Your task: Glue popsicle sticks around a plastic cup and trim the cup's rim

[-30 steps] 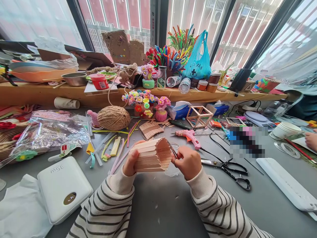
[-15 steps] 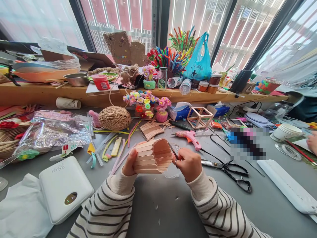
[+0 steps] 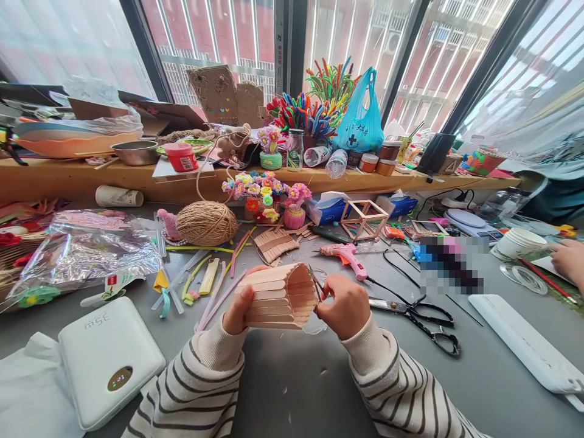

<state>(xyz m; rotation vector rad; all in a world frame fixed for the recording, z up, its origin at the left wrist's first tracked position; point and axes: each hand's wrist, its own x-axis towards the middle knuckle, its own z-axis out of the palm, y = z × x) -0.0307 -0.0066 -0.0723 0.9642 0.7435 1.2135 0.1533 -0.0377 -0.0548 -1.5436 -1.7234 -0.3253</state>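
A cup-shaped tube of wooden craft sticks (image 3: 269, 299) lies on its side in the air over the grey table, its hollow end facing right. My left hand (image 3: 237, 310) is closed around its left end, thumb on the near side. My right hand (image 3: 345, 304) is closed on a thin, dark two-pronged metal tool (image 3: 316, 281), whose exact kind is unclear. The prongs are at the tube's right rim; whether they touch it is hard to see. Below the rim, a clear plastic-looking scrap (image 3: 314, 325) shows.
A pink glue gun (image 3: 344, 255) lies beyond my right hand, large black-handled scissors (image 3: 417, 313) to its right. Behind the tube are a twine ball (image 3: 207, 223) and joined craft sticks (image 3: 276, 243). A white power bank (image 3: 112, 362) sits left. Another person's hand (image 3: 568, 261) is far right.
The stick tube has tipped a little, its far rim now lower, and my right hand's tool has shifted slightly at the rim. The whole view has moved slightly. Both hands keep their holds.
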